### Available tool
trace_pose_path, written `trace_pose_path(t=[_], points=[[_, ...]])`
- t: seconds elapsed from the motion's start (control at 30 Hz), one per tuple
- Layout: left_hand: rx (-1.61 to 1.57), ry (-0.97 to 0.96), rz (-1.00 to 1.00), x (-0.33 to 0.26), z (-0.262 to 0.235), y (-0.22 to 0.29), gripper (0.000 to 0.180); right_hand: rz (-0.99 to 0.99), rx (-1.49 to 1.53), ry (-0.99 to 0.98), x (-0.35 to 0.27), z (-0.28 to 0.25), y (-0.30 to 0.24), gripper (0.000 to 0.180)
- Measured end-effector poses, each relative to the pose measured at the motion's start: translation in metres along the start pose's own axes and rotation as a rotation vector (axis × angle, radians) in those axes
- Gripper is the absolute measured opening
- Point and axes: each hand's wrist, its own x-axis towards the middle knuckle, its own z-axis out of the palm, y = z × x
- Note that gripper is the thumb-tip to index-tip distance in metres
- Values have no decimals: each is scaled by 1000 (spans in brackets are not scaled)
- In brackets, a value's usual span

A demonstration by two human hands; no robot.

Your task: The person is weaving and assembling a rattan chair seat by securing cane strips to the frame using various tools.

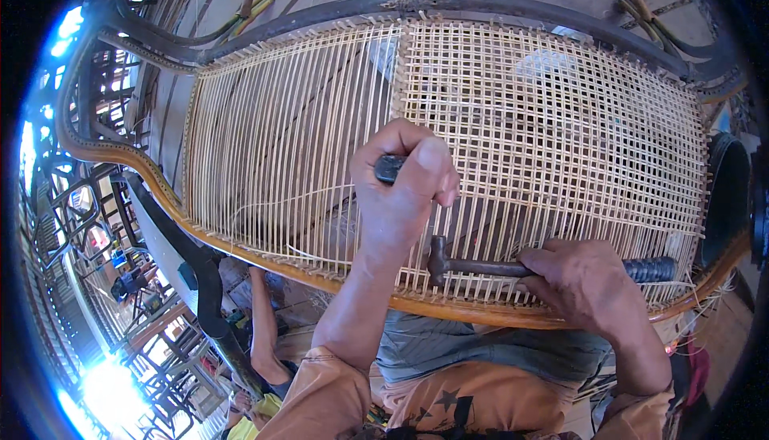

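Head view looks down on a woven cane seat panel in a curved wooden frame. Left hand is clenched around a small dark tool held over the middle of the weave. Right hand grasps a hammer by its handle, lying on the cane just inside the near frame edge.

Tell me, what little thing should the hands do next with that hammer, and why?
Probably a light tap. The right hand holds a small hammer lying flat on the cane weave by the wooden frame rim. The left hand grips a dark tool upright, just above the hammer head. So lifting the hammer to strike that tool looks likely.
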Motion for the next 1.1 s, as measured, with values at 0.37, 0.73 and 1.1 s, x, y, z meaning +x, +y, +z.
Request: trace_pose_path(t=[0.37,0.73,1.1], points=[[-114,-7,179,9,-43,36,28,0,9,-32,7,6,-6,17],[-19,35,107,1,-38,17,26,-7,-6,-25,38,9,-13,18],[-1,14,128,3,-40,25,25,46,-44,-24,40,6,-17,18]])
